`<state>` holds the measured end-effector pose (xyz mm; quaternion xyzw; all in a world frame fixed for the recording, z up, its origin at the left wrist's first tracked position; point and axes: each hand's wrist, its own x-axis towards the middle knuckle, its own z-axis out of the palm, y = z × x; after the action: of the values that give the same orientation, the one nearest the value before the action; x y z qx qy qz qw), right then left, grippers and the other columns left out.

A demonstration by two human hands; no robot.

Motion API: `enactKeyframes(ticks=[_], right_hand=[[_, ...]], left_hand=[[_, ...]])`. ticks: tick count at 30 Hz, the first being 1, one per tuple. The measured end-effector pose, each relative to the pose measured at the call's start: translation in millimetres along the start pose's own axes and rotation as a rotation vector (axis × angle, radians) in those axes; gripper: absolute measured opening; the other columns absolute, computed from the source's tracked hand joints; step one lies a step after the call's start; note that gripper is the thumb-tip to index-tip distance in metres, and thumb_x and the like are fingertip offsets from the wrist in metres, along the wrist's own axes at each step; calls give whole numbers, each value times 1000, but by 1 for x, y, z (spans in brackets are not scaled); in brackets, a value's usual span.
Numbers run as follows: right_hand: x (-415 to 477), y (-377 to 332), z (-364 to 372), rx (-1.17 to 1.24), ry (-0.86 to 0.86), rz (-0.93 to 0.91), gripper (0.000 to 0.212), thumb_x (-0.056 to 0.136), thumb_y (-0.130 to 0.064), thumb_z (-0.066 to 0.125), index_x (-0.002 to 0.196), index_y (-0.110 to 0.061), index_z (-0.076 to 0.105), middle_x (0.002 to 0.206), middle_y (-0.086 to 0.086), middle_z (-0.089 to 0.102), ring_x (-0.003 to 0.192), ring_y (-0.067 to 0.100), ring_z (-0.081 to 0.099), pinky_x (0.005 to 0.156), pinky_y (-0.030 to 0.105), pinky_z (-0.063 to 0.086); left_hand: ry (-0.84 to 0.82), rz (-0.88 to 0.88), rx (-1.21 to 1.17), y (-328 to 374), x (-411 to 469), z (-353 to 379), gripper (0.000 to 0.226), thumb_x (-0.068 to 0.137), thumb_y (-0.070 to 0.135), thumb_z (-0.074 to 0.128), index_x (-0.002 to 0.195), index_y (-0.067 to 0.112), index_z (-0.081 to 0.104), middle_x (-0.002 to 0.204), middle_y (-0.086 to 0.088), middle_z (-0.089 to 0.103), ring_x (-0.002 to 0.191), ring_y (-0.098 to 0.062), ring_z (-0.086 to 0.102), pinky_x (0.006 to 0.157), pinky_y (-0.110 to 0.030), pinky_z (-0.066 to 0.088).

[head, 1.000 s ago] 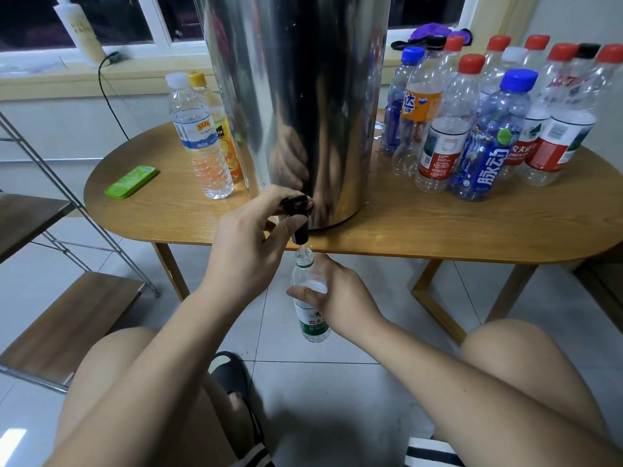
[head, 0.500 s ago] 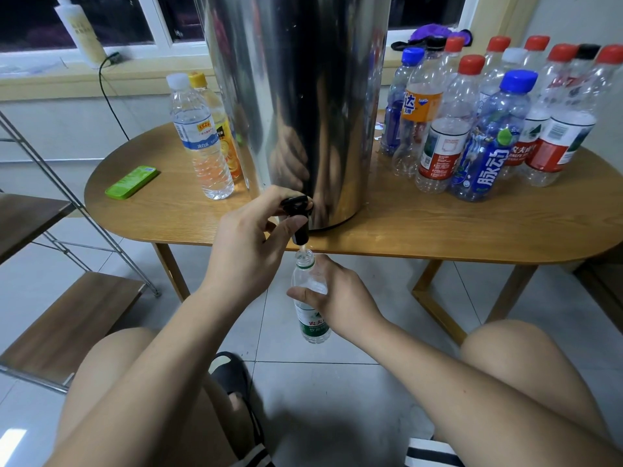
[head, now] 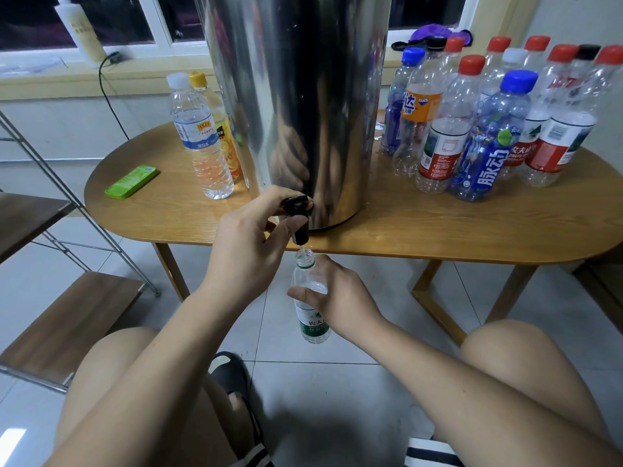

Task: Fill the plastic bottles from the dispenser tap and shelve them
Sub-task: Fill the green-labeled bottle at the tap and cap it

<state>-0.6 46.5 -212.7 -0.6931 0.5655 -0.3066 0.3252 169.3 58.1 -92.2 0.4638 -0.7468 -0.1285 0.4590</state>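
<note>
While the right hand (head: 340, 298) grips the uncapped green-label bottle (head: 313, 326) just under the black tap (head: 296, 205), the left hand (head: 246, 247) curls its fingers round that tap on the steel dispenser (head: 303, 96). Filling seems in hand; next, shut the tap when full.

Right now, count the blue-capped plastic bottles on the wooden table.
2. Both stand right of the tall steel dispenser: a blue-labelled clear plastic bottle at the front, a blue-tinted plastic bottle at the back, beside the dispenser. More may hide behind others.

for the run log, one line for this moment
phase: filling | left hand: grips tap | right hand: holds bottle under tap
</note>
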Motion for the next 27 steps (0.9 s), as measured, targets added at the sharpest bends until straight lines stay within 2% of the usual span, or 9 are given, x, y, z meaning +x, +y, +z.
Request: enactKeyframes(ticks=[14,27], right_hand=[[1,1,0,-15,1,-2,82,74,-90,57,132,-32,59,127,-8,73,116,20,67,95,45,58],[2,2,0,-22,1,-2,83,74,-90,58,132,-31,58,125,-8,73,114,20,68,93,45,59]], left_hand=[[3,-1,20,1,1,-1,20,103,12,74,123,18,74,105,9,79,100,-11,73,80,-33,56],[4,3,5,3,0,-1,19,103,9,73,121,17,73,100,9,79,97,-10,74,80,-31,56]])
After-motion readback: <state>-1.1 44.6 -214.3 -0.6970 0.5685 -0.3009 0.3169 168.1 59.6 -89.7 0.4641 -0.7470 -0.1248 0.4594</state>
